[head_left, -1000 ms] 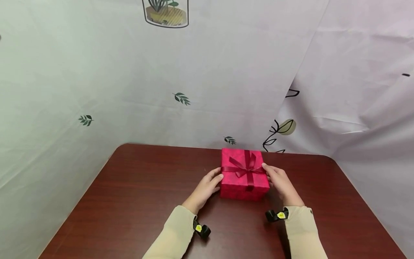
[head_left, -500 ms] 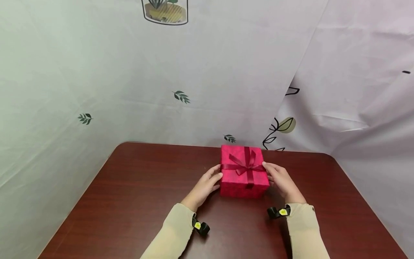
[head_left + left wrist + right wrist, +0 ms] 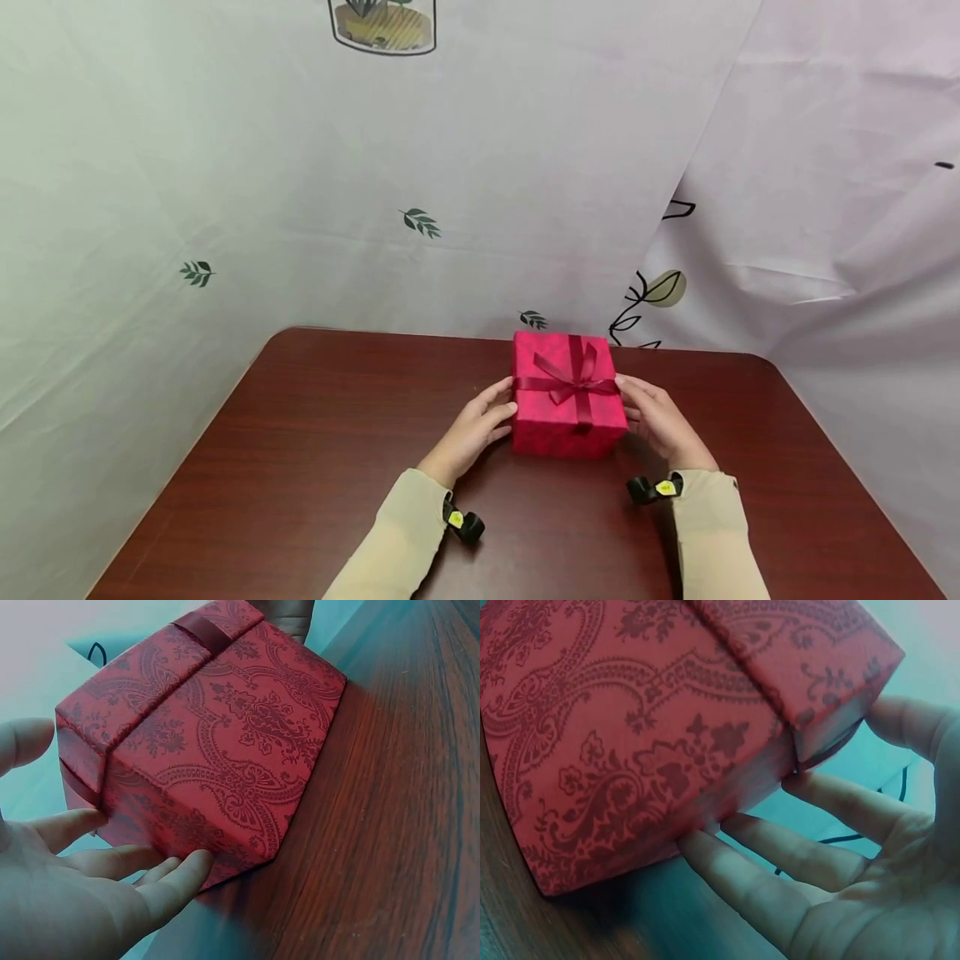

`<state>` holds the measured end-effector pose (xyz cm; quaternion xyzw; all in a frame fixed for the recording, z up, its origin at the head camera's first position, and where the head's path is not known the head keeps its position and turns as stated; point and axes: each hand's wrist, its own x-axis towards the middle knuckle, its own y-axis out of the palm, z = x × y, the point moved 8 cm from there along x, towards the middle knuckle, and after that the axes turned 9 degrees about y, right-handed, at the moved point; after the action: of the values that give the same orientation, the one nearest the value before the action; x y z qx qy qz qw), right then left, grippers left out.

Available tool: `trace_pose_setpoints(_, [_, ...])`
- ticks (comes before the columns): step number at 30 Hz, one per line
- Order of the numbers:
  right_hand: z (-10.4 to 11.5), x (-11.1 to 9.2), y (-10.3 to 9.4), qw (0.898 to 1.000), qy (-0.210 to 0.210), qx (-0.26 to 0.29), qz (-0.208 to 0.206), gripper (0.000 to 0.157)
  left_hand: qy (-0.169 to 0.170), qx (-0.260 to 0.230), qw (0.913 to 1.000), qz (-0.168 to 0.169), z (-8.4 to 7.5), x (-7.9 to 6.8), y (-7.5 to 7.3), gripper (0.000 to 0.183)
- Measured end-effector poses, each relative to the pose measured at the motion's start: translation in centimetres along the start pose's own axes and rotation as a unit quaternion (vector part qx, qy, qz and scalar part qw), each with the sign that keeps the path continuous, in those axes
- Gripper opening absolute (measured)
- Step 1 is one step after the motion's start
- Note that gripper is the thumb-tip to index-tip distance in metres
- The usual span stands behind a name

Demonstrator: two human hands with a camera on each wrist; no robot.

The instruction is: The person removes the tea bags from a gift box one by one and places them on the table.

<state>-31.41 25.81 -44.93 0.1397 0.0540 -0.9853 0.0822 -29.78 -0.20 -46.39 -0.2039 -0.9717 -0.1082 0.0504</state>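
Note:
A red patterned gift box (image 3: pixel 547 408) with a dark red ribbon bow (image 3: pixel 573 387) on its lid sits on the table near the far edge. My left hand (image 3: pixel 468 433) is at the box's left side. In the left wrist view its extended fingers (image 3: pixel 180 881) meet the box low down, while the thumb (image 3: pixel 30 742) stands off the lid. On the other side is my right hand (image 3: pixel 663 425), its fingertips right at the side wall. The right wrist view shows the right thumb (image 3: pixel 907 724) by the lid's corner and loosely extended fingers below.
The dark brown wooden table (image 3: pixel 360 417) has rounded far corners. Behind it hangs a pale cloth backdrop (image 3: pixel 480 150) printed with leaves. Each wrist carries a black strap-on camera, the left camera (image 3: pixel 468 527) and the right camera (image 3: pixel 643 490).
My right hand has shifted slightly to the right, and its thumb has come off the lid's edge. The box has turned very slightly. My left hand has stayed nearly still.

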Motion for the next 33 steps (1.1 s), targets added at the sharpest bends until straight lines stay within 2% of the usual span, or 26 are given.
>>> trace_pose_setpoints(5, [0.1, 0.0, 0.1, 0.999, -0.019, 0.012, 0.034, 0.062, 0.001, 0.022, 0.9997, 0.014, 0.1, 0.1, -0.2, 0.067])
trace_pose_setpoints(11, [0.0, 0.2, 0.1, 0.997, -0.043, -0.007, 0.068, 0.057, 0.028, 0.102, 0.9931, 0.05, -0.2, 0.2, -0.2, 0.087])
trace_pose_setpoints(16, [-0.6, 0.3, -0.3, 0.995, -0.046, -0.04, 0.073, 0.066, 0.046, 0.145, 0.9872, 0.046, -0.3, 0.3, -0.5, 0.086])
trace_pose_setpoints(22, [-1.0, 0.0, -0.4, 0.99, -0.065, -0.053, 0.11, 0.072, 0.057, 0.144, 0.9871, 0.042, -0.6, 0.3, -0.6, 0.084])
trace_pose_setpoints(24, [-1.0, -0.1, -0.4, 0.989, -0.067, -0.048, 0.12, 0.072, 0.063, 0.157, 0.9847, 0.041, -0.7, 0.2, -0.6, 0.084])
trace_pose_setpoints(27, [-1.0, -0.1, -0.4, 0.988, -0.075, -0.051, 0.127, 0.073, 0.072, 0.198, 0.9768, 0.038, -1.0, 0.1, -0.6, 0.084])
trace_pose_setpoints(33, [-0.1, -0.2, -0.2, 0.978, -0.136, -0.074, 0.137, 0.086, 0.1, 0.301, 0.9483, 0.012, -1.6, -0.1, -0.7, 0.081])
